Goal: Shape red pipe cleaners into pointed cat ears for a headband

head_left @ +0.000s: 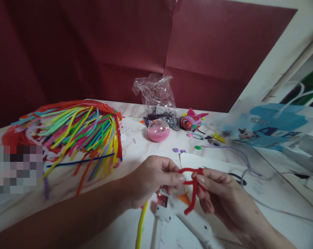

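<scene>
As I look down in the head view, the red pipe cleaner [194, 195] is held up, nearer me than the pink-and-clear ball [158, 134] and a little to its right; it looks fuzzy, bent into a loop with a tail curving down. My left hand [156, 174] pinches the loop's left side, thumb and finger closed on it. My right hand [224, 192] clamps the crossing at the other side. Left of the ball spreads a heap of coloured pipe cleaners [78, 133].
</scene>
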A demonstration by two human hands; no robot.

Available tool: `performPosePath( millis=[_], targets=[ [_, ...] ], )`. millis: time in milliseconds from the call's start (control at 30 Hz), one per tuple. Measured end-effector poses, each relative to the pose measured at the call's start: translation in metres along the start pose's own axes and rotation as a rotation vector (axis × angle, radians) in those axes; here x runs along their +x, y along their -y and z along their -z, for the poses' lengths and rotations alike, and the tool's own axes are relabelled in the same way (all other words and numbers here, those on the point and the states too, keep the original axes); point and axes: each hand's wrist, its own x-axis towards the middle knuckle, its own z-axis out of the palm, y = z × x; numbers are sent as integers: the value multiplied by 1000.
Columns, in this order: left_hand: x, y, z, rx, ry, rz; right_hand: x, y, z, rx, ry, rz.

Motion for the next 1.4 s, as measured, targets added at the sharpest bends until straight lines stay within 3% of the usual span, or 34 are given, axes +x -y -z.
performPosePath(
  millis=[200, 433, 700, 900, 1000, 1133, 1400],
  targets=[
    [2, 9, -4, -128, -35, -22, 1, -4, 1, 28, 34, -2],
    [2, 8, -6, 105, -133, -74, 1, -5, -1, -34, 40, 38],
    [3, 6, -5, 332, -82, -138, 2, -11, 4, -258, 205, -96],
    [1, 14, -9, 454, -119, -162, 3, -15, 2, -297, 174, -111],
    [1, 11, -11, 366, -207, -189, 2, -11, 0, -257, 170, -55],
    [4, 7, -12, 91, -310, -191, 2, -7, -1, -264, 102, 29],
    [2, 11, -17, -6, -258, -165, 3, -14, -5, -217, 32, 5]
  ],
)
